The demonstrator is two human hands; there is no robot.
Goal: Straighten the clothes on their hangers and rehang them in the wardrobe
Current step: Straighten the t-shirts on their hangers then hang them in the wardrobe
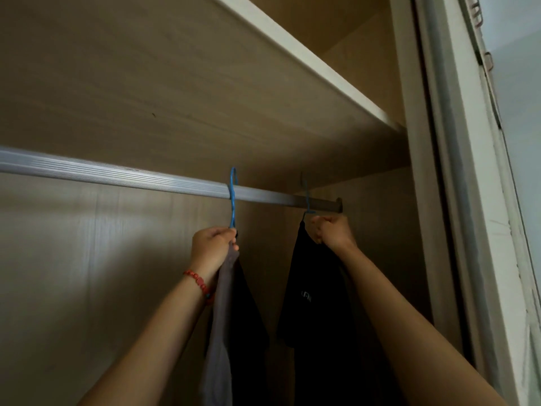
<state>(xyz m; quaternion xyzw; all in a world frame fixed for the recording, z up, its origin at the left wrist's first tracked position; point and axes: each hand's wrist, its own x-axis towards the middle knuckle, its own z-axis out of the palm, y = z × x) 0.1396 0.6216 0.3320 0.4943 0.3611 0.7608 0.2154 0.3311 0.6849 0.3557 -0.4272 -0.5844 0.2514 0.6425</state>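
Left hand (211,244) grips blue hanger (232,200) on rail (117,174); right hand (332,231) clutches dark garment (316,288), apparently hung

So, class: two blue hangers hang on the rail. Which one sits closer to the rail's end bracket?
The hanger above the right hand, carrying the black garment with small white lettering. The other hanger, above the left hand, sits farther along.

Both garments cut off by bottom edge; right hanger hook (307,194) blurred; logo (306,297) on black top too small to read
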